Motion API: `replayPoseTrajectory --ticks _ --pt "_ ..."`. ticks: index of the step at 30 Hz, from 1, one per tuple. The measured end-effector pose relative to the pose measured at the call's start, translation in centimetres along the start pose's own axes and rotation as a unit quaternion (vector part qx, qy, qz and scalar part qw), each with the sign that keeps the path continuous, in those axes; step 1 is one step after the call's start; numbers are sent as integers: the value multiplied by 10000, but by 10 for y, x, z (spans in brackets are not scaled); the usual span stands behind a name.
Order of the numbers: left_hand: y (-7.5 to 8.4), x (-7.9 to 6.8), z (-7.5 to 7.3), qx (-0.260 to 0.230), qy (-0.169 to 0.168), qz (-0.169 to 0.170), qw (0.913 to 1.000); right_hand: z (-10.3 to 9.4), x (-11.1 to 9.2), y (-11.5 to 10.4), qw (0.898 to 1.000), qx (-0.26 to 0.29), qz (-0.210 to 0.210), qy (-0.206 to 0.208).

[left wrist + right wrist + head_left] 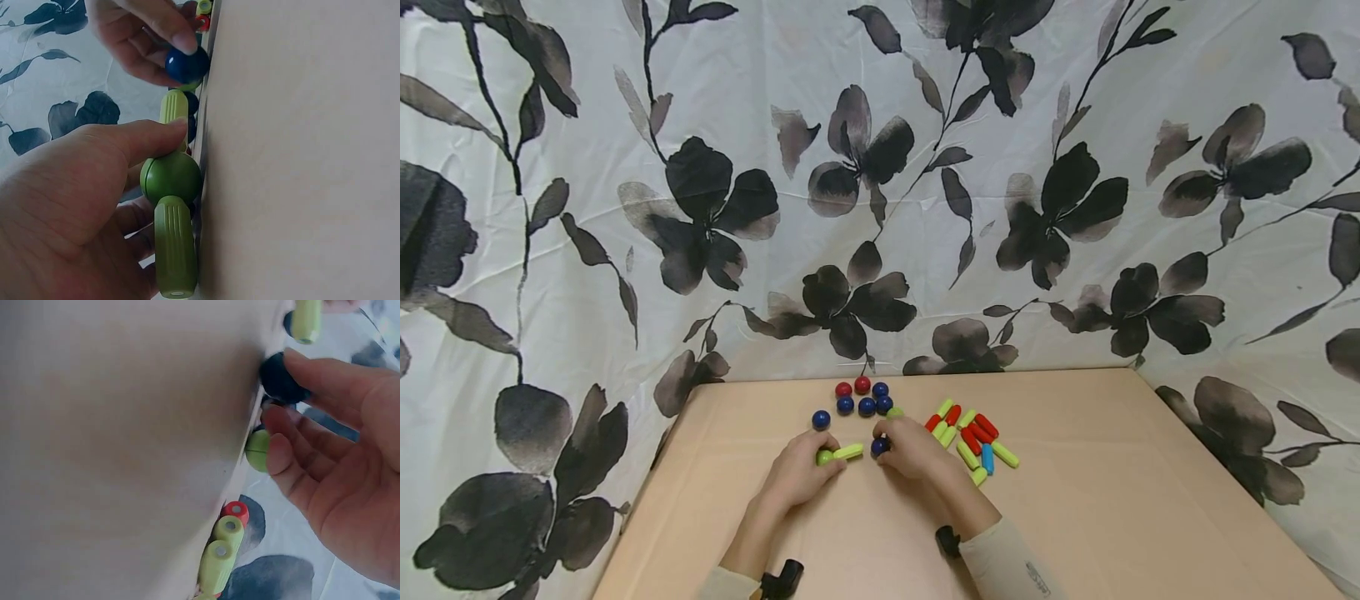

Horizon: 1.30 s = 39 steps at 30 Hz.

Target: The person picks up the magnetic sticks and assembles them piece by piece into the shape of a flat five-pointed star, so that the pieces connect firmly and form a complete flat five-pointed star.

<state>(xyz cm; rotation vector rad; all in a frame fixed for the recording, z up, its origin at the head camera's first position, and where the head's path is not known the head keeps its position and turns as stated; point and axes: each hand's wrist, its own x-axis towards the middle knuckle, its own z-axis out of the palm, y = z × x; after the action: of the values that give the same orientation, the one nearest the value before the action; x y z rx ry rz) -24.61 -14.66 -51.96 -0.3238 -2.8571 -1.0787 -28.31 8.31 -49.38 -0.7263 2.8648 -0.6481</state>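
Note:
My left hand (pixel 796 468) grips a joined piece: a green ball (pixel 172 178) with a ribbed yellow-green rod (pixel 175 250) on one side and another yellow-green rod (pixel 848 452) on the other. The thumb lies across that second rod close to the ball. Between thumb and fingers, my right hand (pixel 913 446) pinches a dark blue ball (pixel 187 64). This ball is held just apart from the free end of the rod, as the left wrist view shows. Behind the right hand, a second green ball (pixel 257 450) is partly hidden.
Several dark blue balls (pixel 867 407) and two red balls (pixel 862 385) lie near the table's far edge. Right of my right hand is a group of yellow-green, red and blue rods (pixel 987 458). A flower-patterned cloth (pixel 760 250) hangs behind the tan tabletop (pixel 1112 500).

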Motion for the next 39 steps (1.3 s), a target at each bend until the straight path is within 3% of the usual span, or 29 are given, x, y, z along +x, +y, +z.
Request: replayPoseTrajectory --ticks 4,9,31,39 --pt "1 0 1 22 -84 29 10000 -2 -11 7 9974 670 170 -216" --pt "4 0 0 36 -314 103 9994 -3 -19 11 9948 974 164 -247" --pt "9 -2 5 179 -446 362 9982 -2 -23 13 9936 1090 63 -297" --pt "10 -1 4 188 -444 285 9984 -4 -23 13 9937 1063 40 -361"
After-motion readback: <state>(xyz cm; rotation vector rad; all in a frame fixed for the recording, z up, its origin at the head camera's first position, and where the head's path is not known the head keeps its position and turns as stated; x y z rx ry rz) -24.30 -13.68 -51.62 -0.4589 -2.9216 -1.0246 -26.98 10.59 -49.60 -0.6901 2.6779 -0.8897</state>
